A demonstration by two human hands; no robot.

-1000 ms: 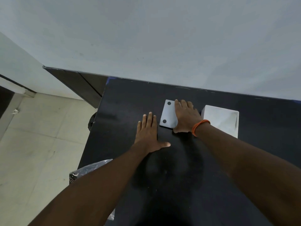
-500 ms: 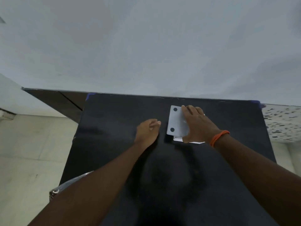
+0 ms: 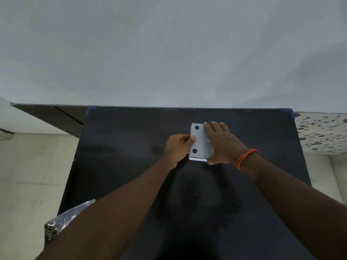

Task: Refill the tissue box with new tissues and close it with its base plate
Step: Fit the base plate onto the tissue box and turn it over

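Observation:
A grey base plate (image 3: 200, 140) with black round pads lies on top of the white tissue box (image 3: 197, 158), of which only a thin front edge shows. My right hand (image 3: 222, 142) lies flat over the plate's right half, palm down, orange band on the wrist. My left hand (image 3: 178, 146) is curled at the plate's left edge, its thumb resting on the plate. The box stands on the black table (image 3: 131, 156) near its far side.
A grey wall rises right behind the table. A plastic-wrapped package (image 3: 62, 220) pokes out at the table's left front edge, under my left forearm. Tiled floor lies to the left, a speckled counter (image 3: 323, 132) to the right.
My left hand has come right from the bare table to the plate's left edge and curled onto it. My right hand moved the plate rightward onto the box and now presses it there.

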